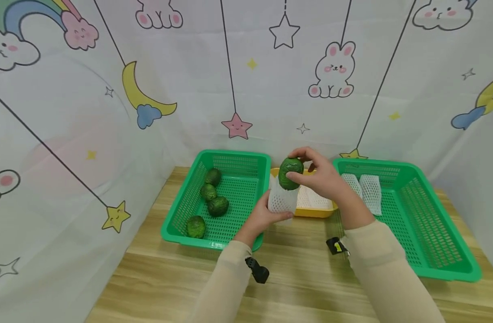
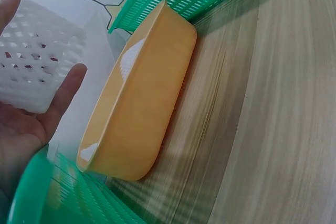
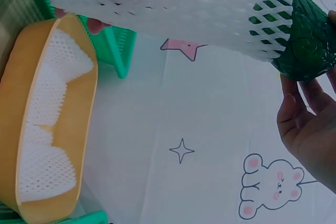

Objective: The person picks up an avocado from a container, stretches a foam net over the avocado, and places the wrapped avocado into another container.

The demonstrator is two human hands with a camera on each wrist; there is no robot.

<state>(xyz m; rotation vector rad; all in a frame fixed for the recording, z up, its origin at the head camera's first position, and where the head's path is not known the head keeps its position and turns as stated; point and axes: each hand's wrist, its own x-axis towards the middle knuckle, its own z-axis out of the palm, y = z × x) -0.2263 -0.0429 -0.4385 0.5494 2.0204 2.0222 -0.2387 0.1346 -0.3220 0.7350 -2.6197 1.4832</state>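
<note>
In the head view my right hand (image 1: 323,179) pinches a dark green, bumpy avocado (image 1: 290,172) between thumb and fingers. Below it, my left hand (image 1: 261,218) grips a white foam net sleeve (image 1: 282,200) by its lower part. The right wrist view shows the avocado's (image 3: 312,35) end inside the sleeve's (image 3: 210,19) mouth, its diamond mesh stretched over the green skin. Most of the avocado is still outside, and the rest of the sleeve hangs slack. In the left wrist view the thumb and a finger lie along the sleeve (image 2: 39,51).
On the left stands a green basket (image 1: 178,202) with several avocados (image 1: 218,206). Behind my hands, a yellow bin (image 1: 317,212) holds more foam sleeves (image 1: 317,199). The green basket (image 1: 444,271) on the right contains white-sleeved pieces (image 1: 370,194). All stand on a wooden table (image 1: 299,278) before a printed curtain.
</note>
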